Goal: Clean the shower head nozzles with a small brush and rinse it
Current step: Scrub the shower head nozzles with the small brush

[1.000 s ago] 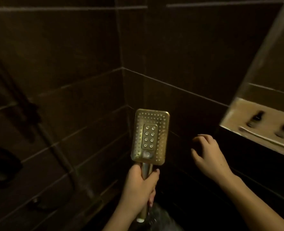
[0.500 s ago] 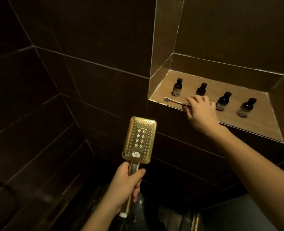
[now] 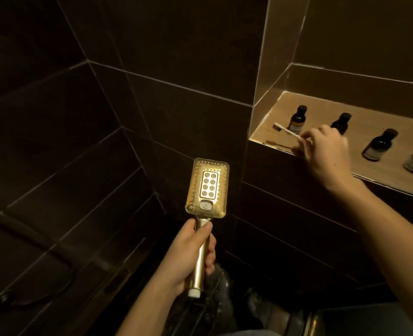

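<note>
Nearest us, our left hand (image 3: 188,253) has its grip wrapped round the handle of the gold shower head (image 3: 207,187), thumb up by the neck, nozzle face toward us and upright above the fist. Farther off to the right, our right hand (image 3: 326,154) pinches the tail end of the small brush (image 3: 286,129), bristle end raised to the left over the wall niche (image 3: 261,115) ledge. Four dark bottles (image 3: 297,118) stand behind it.

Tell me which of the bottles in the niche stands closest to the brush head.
The leftmost bottle: it stands right behind the brush head, while the other three sit farther right, beyond the right hand.
</note>
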